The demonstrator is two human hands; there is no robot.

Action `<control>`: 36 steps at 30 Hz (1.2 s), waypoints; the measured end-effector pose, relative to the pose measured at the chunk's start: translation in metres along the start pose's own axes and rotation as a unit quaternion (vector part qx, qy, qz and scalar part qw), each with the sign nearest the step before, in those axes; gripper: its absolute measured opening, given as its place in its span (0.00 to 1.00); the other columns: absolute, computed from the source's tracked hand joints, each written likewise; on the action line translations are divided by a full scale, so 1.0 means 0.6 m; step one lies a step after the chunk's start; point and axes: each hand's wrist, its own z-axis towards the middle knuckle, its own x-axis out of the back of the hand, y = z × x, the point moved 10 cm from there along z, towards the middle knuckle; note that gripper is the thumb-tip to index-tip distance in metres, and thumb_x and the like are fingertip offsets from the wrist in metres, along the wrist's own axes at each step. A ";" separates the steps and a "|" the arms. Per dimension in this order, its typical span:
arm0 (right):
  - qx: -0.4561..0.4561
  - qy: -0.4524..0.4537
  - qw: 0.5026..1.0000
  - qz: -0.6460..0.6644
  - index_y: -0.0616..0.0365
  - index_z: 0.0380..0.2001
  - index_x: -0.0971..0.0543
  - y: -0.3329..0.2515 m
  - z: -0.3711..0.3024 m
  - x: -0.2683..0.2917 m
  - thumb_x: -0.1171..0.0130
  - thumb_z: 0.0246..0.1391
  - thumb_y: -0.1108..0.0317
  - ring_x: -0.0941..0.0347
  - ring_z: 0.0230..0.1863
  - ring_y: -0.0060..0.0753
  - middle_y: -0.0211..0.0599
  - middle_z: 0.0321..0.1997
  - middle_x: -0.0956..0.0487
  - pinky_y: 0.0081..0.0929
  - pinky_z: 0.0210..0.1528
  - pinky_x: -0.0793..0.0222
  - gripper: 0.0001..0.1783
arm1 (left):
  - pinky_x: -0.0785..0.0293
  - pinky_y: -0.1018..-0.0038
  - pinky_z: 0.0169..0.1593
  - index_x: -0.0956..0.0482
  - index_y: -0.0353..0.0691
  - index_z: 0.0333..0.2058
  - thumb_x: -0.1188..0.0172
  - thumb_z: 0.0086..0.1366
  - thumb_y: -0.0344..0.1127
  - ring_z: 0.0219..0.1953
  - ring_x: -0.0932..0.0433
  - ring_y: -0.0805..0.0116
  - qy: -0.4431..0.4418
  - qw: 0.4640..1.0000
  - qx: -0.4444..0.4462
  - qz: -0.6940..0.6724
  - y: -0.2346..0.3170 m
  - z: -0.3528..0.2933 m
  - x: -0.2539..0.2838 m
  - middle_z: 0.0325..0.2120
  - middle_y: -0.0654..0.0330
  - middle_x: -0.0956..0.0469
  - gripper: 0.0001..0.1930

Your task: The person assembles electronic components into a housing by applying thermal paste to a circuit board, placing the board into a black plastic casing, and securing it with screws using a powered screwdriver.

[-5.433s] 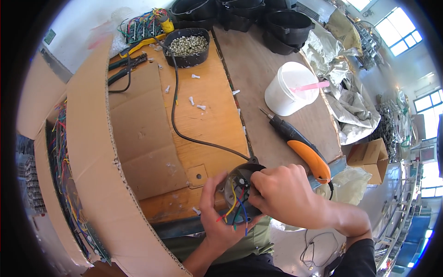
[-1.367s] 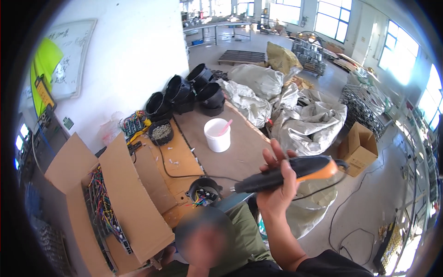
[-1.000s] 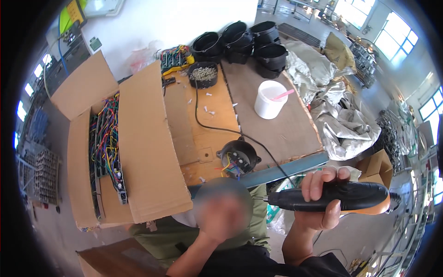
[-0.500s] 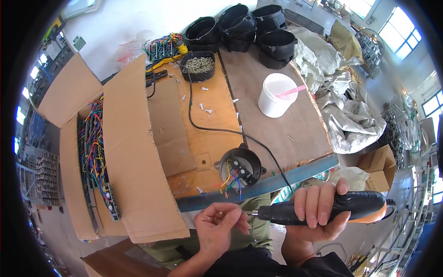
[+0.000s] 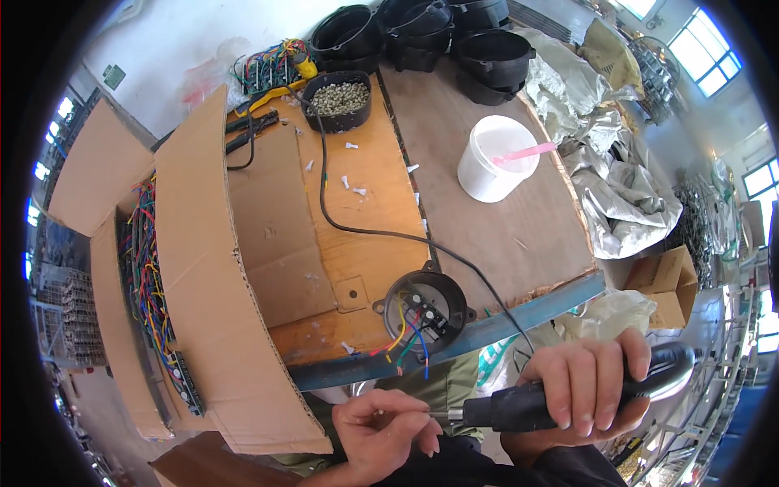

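My right hand (image 5: 580,390) is wrapped round a black electric screwdriver (image 5: 519,406), held level with its metal bit pointing left. At the bit's tip, the fingers of my left hand (image 5: 381,434) are pinched together; whatever small thing they hold is mostly hidden. Just beyond my hands, at the table's front edge, lies a round black housing (image 5: 465,333) with side lugs. Inside it sits a circuit board (image 5: 430,315), whose yellow, red, green and blue wires hang over the near rim. A black cord (image 5: 381,232) runs across the table to the screwdriver side.
A large open carton (image 5: 203,268) full of wired circuit boards stands at the left. Farther back are a black tub of small screws (image 5: 341,99), pliers (image 5: 258,126) and stacked black housings (image 5: 491,61). A white bucket (image 5: 485,166) with a pink stick stands right of centre.
Both hands and the screwdriver are lower in the picture, with the bit still at my left fingertips. The view has shifted slightly. The housing stays on the table.
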 end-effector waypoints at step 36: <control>-0.235 -0.168 0.869 -0.403 0.58 0.38 0.30 0.238 0.045 0.040 0.34 0.49 0.78 0.25 0.27 0.23 0.34 0.25 0.23 0.23 0.32 0.28 0.16 | 0.30 0.73 0.26 0.26 0.34 0.48 0.17 0.43 0.39 0.24 0.25 0.64 0.045 0.833 -0.317 0.451 0.025 0.063 0.012 0.30 0.55 0.23 0.35</control>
